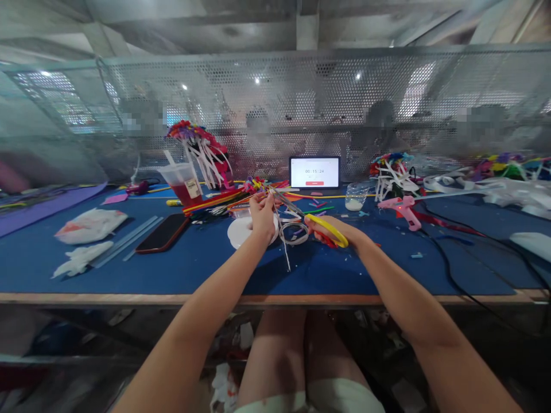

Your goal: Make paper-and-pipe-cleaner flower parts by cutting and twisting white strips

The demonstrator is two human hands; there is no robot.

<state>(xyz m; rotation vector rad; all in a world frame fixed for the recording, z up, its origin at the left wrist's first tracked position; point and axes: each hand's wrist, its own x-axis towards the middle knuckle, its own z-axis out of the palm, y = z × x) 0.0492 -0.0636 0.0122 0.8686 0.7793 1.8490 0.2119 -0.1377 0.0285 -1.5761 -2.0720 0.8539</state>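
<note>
My left hand (262, 211) is closed, its fingertips pinching a small bunch of colourful fuzzy stems (255, 184). A thin white strand (284, 248) hangs from the bunch down toward the table. Scissors with a yellow and red handle (329, 226) are in my right hand (318, 227), whose fingers wrap the loops. Their metal blades point up and left, close to the held bunch; whether they touch the strand I cannot tell. Below my left hand lies a white spool (237, 232), partly covered by it. A ring of clear tape or wire (294, 233) is beside the spool.
Left of me are a phone (163, 233), clear sticks (128, 241), a plastic bag (91, 225) and a cup of red drink (183, 183). A timer tablet (314, 172) stands behind. On the right are a pink glue gun (402, 211), black cables (445, 264) and a plastic jar (356, 198).
</note>
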